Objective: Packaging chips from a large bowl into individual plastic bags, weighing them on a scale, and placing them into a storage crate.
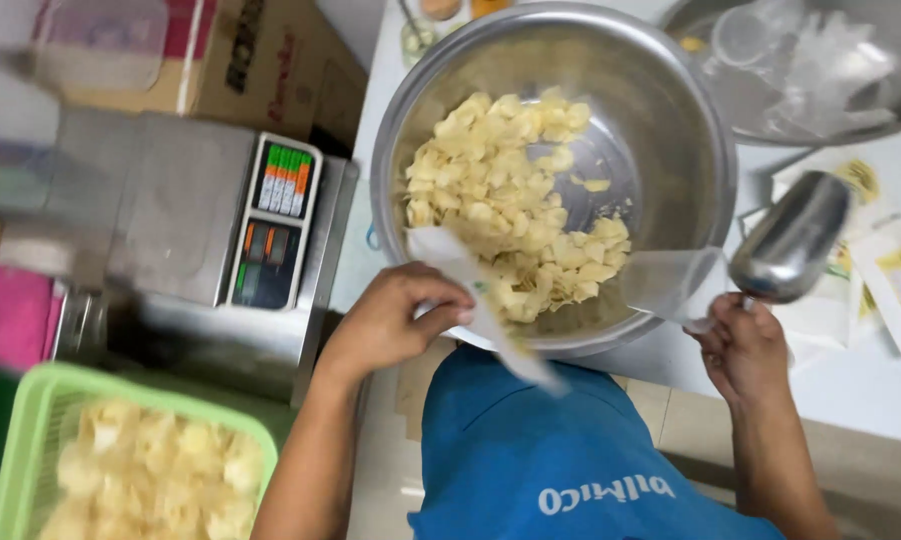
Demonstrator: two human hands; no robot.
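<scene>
- White worktop [870, 400] runs along the right side; floor below it, cardboard boxes [270, 60] in the top-left background.
- Big steel bowl [690, 150] sits on the worktop edge, roughly half full of pale yellow chips [510, 200], heaped on its left side.
- Second steel bowl [890, 90] at top right, holds clear plastic bags; well apart from the hands.
- Digital scale [180, 200] stands left of the big bowl, platform bare, keypad facing the person.
- Green basket [20, 440] at bottom left, full of more chips.
- Printed pouches [900, 280] lie flat on the worktop, right of the scoop.
- Steel scoop [792, 240]: tilted, mouth towards the bowl, just outside the rim.
- Clear bag [470, 290]: held over the near rim, blurred, mouth state unclear.
- Left hand [395, 320]: fingers pinched tight on the bag's edge.
- Right hand [745, 345]: fist wrapped round the scoop handle.
- Step, my read: bagging chips, between scoops.
- Next move likely needs the bag mouth held wide and the scoop dipped into the heap, then weighing.
</scene>
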